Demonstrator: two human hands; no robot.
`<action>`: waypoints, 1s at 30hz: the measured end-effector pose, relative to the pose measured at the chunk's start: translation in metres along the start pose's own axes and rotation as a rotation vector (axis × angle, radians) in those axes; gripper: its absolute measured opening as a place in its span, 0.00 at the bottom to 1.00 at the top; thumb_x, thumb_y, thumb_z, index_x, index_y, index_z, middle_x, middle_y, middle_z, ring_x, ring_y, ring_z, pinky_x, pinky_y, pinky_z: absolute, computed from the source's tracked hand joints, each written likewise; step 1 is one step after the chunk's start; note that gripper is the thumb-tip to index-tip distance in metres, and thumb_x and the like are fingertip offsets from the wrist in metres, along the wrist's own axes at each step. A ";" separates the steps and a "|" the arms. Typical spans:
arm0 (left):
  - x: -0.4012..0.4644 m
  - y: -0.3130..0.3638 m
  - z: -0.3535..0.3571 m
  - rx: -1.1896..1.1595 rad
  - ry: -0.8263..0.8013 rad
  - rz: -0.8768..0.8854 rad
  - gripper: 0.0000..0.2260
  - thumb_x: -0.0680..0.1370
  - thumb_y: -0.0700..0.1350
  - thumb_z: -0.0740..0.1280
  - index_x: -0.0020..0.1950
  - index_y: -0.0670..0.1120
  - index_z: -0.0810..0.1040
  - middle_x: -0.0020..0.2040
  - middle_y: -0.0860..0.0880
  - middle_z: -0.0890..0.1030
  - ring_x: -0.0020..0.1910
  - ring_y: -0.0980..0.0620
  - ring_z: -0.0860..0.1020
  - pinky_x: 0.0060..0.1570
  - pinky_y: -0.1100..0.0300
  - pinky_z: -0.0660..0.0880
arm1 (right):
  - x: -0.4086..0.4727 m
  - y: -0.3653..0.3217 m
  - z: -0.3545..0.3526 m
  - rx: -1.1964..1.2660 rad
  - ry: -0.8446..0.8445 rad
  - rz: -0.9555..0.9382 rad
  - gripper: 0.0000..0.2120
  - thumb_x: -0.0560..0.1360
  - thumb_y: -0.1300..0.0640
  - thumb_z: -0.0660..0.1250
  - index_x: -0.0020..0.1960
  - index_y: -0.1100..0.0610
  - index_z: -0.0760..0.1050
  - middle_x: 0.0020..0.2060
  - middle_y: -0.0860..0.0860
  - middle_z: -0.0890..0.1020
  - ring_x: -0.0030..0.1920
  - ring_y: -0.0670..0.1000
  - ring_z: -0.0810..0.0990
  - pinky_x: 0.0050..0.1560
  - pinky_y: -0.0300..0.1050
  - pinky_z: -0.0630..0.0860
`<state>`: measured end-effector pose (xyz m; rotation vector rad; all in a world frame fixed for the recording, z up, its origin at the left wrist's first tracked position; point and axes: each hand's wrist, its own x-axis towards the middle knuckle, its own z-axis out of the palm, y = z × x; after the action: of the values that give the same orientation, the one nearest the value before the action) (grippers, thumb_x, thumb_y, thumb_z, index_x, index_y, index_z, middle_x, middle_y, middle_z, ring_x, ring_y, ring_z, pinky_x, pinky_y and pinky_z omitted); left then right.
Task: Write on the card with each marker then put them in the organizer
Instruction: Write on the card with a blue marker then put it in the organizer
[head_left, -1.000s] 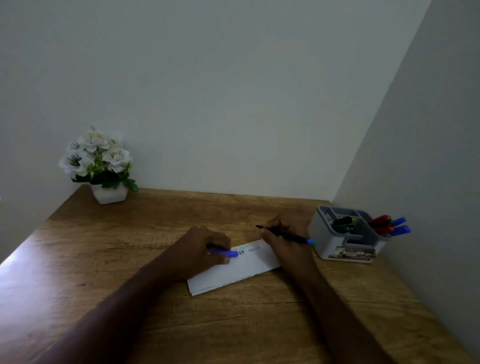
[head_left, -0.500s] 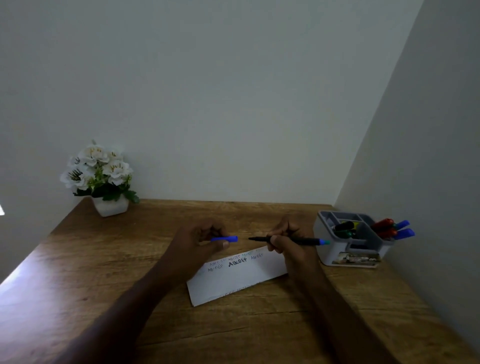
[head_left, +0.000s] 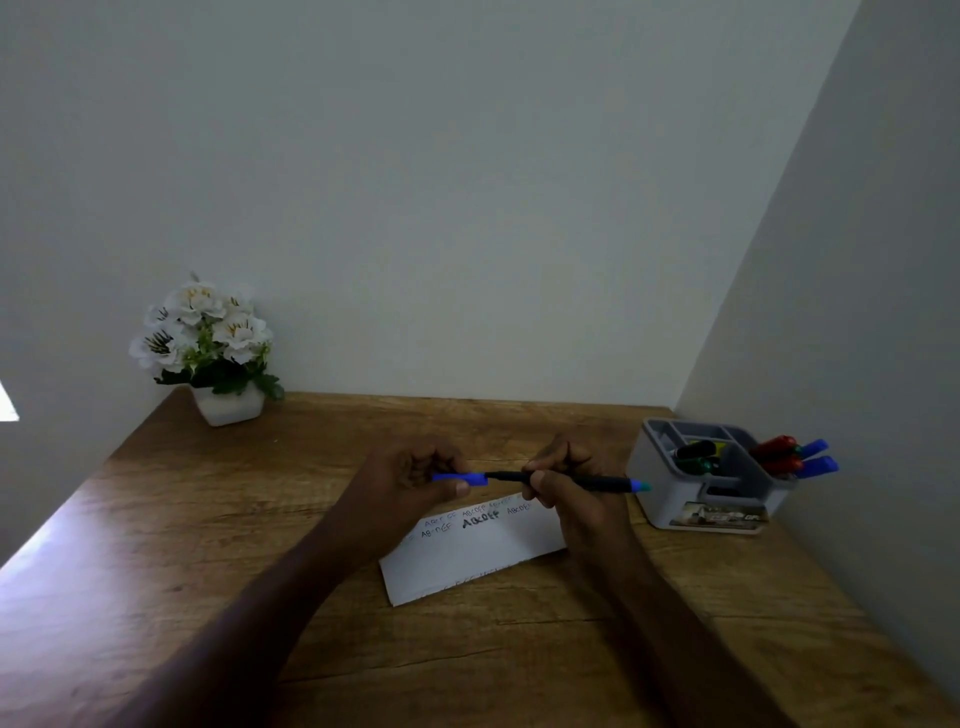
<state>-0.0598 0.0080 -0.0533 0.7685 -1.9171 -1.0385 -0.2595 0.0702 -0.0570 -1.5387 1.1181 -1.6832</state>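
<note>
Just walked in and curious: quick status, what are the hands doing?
Left hand pinches the blue cap; right hand holds the black marker, tip at the cap. Card written on, lying below. Path to the grey organizer clear.

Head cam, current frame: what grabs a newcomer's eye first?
Mid-frame, the left hand pinches a blue cap tip-to-tip with the black marker that the right hand holds, both raised above the white card with its lettering. At right by the wall, a grey organizer holds red, blue and dark markers. A white flower pot sits in the far left corner.
</note>
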 end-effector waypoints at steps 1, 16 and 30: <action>0.000 0.000 0.000 -0.007 -0.005 -0.002 0.05 0.73 0.38 0.73 0.47 0.45 0.83 0.44 0.52 0.84 0.43 0.57 0.81 0.43 0.72 0.73 | 0.000 0.001 -0.001 0.004 0.010 0.010 0.08 0.68 0.61 0.68 0.35 0.51 0.81 0.31 0.52 0.80 0.34 0.46 0.78 0.38 0.40 0.75; 0.000 0.001 0.003 -0.074 -0.039 -0.049 0.05 0.72 0.38 0.73 0.48 0.43 0.83 0.45 0.48 0.84 0.43 0.55 0.81 0.42 0.70 0.75 | -0.002 0.004 -0.001 0.036 -0.046 0.034 0.03 0.66 0.54 0.69 0.36 0.53 0.81 0.32 0.53 0.81 0.35 0.50 0.77 0.38 0.41 0.74; -0.003 0.012 0.013 -0.315 0.007 -0.106 0.04 0.70 0.35 0.73 0.45 0.37 0.82 0.40 0.40 0.85 0.41 0.44 0.84 0.43 0.62 0.80 | -0.002 -0.001 0.008 0.034 -0.106 0.210 0.07 0.72 0.56 0.72 0.39 0.55 0.77 0.27 0.53 0.78 0.29 0.48 0.74 0.30 0.39 0.69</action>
<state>-0.0709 0.0208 -0.0486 0.6959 -1.6662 -1.3609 -0.2512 0.0711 -0.0576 -1.4186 1.1472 -1.4568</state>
